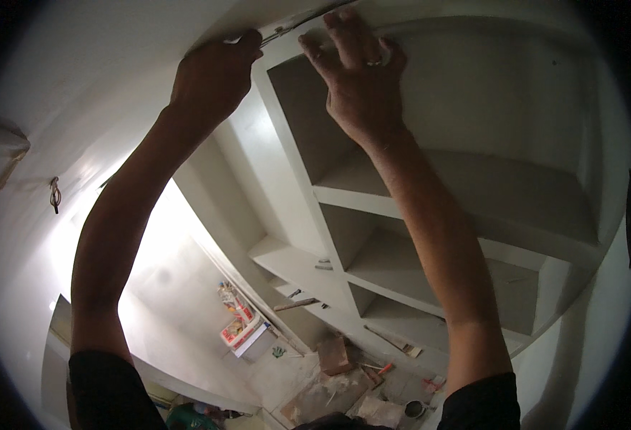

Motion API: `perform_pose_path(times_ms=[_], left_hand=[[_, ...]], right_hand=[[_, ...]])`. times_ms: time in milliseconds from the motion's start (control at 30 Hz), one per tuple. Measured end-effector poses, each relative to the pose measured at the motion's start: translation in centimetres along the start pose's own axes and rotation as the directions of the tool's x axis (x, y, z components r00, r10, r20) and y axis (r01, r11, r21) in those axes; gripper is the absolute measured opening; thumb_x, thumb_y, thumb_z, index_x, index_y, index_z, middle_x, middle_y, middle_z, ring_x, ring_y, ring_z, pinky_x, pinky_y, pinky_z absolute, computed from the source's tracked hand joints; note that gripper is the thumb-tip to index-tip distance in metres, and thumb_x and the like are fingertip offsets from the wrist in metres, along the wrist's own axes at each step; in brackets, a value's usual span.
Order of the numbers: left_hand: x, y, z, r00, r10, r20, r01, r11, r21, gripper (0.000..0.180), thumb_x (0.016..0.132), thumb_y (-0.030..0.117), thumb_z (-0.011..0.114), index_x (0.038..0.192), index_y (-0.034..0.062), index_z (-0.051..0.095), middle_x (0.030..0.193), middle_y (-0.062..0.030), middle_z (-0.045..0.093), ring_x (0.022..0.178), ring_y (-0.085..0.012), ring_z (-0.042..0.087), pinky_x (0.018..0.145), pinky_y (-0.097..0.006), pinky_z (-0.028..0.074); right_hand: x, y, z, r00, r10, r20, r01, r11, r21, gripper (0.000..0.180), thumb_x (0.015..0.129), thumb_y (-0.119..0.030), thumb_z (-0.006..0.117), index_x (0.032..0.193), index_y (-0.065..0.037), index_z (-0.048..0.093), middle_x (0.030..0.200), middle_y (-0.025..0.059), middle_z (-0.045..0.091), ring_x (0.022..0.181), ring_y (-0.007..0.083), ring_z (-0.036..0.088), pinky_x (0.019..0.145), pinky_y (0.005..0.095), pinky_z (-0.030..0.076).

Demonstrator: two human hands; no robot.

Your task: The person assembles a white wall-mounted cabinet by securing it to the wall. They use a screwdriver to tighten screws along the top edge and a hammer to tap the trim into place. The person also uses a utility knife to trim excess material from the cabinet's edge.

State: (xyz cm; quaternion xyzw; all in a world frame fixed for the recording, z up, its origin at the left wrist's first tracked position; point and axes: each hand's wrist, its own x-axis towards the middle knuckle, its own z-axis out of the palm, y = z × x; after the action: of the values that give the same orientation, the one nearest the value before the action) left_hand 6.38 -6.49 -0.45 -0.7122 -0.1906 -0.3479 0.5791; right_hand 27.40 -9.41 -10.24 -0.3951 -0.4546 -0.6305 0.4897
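Both arms are raised toward the top edge of a pale built-in shelf unit (321, 195). There, my left hand (214, 77) is closed, its thumb and fingers pinched around one end of a thin metal-looking piece (276, 34). That piece lies along a dark gap between the unit's top and the ceiling; its exact kind cannot be made out. To the right, my right hand (364, 82) has its fingers spread and bent, the tips resting at the upper edge by the gap. Nothing shows in its grasp.
Small tools (297, 304) lie on the lower shelves. On the floor far below are a cardboard box (335, 356), a dark bucket (415, 409) and scattered debris. A red-and-white container (239, 329) stands by the left wall. Wires (55, 192) hang from the pale surface at left.
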Motion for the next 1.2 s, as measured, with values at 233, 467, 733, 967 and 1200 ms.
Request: perform_pose_path(times_ms=[233,467,733,967,1200], left_hand=[[-0.8,0.6,-1.2,0.978,-0.129,0.164,0.136,0.990,-0.031,0.018,0.103,0.027,0.056,0.111,0.0115,0.057,0.069,-0.0156,0.066,0.063,-0.0341,0.068,0.057,-0.048,0.054],[-0.7,1.1,-1.2,0.982,-0.127,0.141,0.137,0.988,-0.067,0.017,0.102,0.026,0.057,0.111,0.0110,0.057,0.069,-0.0158,0.066,0.063,-0.0342,0.068,0.058,-0.047,0.055],[-0.3,0.8,-0.7,0.994,-0.067,0.085,0.070,0.997,-0.028,0.016,0.101,0.023,0.057,0.112,0.0108,0.058,0.072,-0.0129,0.069,0.068,-0.0314,0.070,0.061,-0.046,0.057],[-0.7,1.0,-0.7,0.984,-0.120,0.130,0.125,0.992,-0.031,0.019,0.101,0.024,0.057,0.116,0.0122,0.060,0.081,-0.0153,0.072,0.071,-0.0328,0.071,0.063,-0.046,0.058],[-0.7,0.7,-0.4,0.987,-0.108,0.119,0.111,0.994,-0.013,0.025,0.102,0.026,0.057,0.121,0.0114,0.062,0.080,-0.0156,0.072,0.069,-0.0301,0.071,0.061,-0.044,0.059]], right_hand=[[-0.2,0.6,-0.5,0.999,-0.012,0.044,0.011,1.000,0.015,0.053,0.081,-0.004,0.068,0.129,-0.028,0.066,0.149,0.0009,0.044,0.145,0.0204,0.035,0.104,0.0556,0.031],[0.0,0.2,-1.0,0.999,-0.006,0.053,0.006,1.000,0.005,0.056,0.080,-0.003,0.068,0.130,-0.028,0.065,0.148,0.0015,0.045,0.145,0.0202,0.034,0.104,0.0555,0.030],[0.0,1.1,-1.6,0.997,-0.046,0.056,0.046,0.999,0.003,0.056,0.080,-0.002,0.067,0.129,-0.029,0.066,0.148,0.0019,0.045,0.146,0.0205,0.035,0.103,0.0558,0.031],[-0.3,1.0,-1.2,0.998,-0.028,0.060,0.027,0.999,0.027,0.056,0.081,-0.003,0.067,0.130,-0.029,0.065,0.149,0.0036,0.046,0.146,0.0213,0.036,0.103,0.0547,0.031],[-0.1,1.5,-1.4,0.994,-0.054,0.095,0.058,0.998,-0.038,0.060,0.081,-0.005,0.070,0.135,-0.031,0.061,0.151,0.0033,0.044,0.146,0.0220,0.036,0.103,0.0523,0.032]])
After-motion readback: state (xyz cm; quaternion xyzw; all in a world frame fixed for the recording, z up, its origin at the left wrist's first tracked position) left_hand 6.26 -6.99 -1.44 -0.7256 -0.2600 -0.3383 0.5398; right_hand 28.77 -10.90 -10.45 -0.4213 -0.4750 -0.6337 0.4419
